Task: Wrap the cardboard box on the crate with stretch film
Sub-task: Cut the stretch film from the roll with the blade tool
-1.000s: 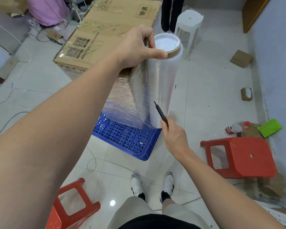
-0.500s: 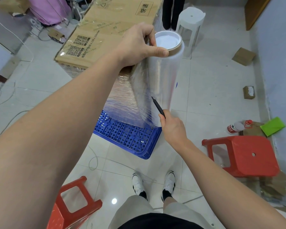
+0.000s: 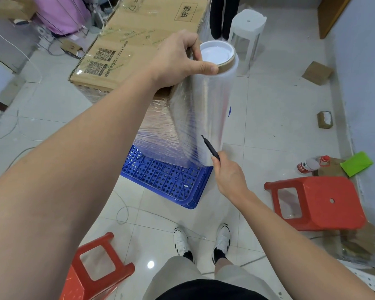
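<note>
A large cardboard box (image 3: pixel 139 37) stands on a blue perforated crate (image 3: pixel 167 180), its near side covered in clear film. My left hand (image 3: pixel 178 59) grips the top rim of an upright stretch film roll (image 3: pixel 214 109) at the box's near right corner. A sheet of film (image 3: pixel 182 131) stretches from the roll to the box. My right hand (image 3: pixel 227 176) holds a thin black cutter (image 3: pixel 210 147) whose tip rests against the film near the roll's lower end.
A red stool (image 3: pixel 318 202) stands at the right, another red stool (image 3: pixel 91 269) at lower left, a white stool (image 3: pixel 247 31) behind the roll. A person's dark legs (image 3: pixel 224 16) are beyond the box. Bottles (image 3: pixel 310 165), green pad (image 3: pixel 356 163), small boxes and cables litter the tiled floor.
My right hand with the cutter has risen slightly along the roll's lower part. My left hand keeps the same grip on the roll's top.
</note>
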A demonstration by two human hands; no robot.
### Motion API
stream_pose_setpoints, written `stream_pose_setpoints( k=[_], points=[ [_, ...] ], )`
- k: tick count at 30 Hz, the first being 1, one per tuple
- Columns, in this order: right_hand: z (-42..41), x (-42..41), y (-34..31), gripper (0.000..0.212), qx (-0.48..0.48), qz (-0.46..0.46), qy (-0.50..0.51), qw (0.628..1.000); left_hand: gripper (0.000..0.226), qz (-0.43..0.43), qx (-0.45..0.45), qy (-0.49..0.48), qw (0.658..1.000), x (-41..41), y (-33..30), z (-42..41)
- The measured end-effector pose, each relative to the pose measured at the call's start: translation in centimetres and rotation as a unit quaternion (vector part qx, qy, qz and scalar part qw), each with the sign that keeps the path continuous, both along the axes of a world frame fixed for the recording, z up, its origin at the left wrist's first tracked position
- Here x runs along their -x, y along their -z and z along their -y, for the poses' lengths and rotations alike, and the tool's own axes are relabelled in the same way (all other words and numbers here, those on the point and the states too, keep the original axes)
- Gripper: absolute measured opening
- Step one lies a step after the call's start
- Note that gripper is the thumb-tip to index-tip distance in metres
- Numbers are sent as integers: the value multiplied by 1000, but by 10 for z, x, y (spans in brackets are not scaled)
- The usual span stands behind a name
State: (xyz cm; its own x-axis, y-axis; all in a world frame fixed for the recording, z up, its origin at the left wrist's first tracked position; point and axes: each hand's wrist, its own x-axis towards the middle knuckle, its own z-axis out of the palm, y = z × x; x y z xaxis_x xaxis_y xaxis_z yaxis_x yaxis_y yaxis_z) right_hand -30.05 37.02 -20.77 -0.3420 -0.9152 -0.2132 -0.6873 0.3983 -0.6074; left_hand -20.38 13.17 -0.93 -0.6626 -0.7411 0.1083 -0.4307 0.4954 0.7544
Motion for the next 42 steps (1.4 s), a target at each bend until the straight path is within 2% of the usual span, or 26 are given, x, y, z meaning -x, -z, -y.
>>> stream_pose_setpoints(
  k=[9,13,21,33,42],
  points=[
    [28,-2,-1,29,-17,-42,-18,999,65,0,-1,-5,1000,0,2,1],
    [30,-5,1,28,-24,-30,-15,999,63,-1,0,-6,1000,0,5,4],
    [-16,-10,22,28,-38,24,26,999,64,-5,4,-8,1000,1,5,5],
    [34,-2,22,27,-47,-43,-24,998,63,-2,4,-6,1000,-1,6,6],
    [-17,-5,41,24,-59,-4,7,998,65,-5,9,-2,1000,1,8,8]
  ],
)
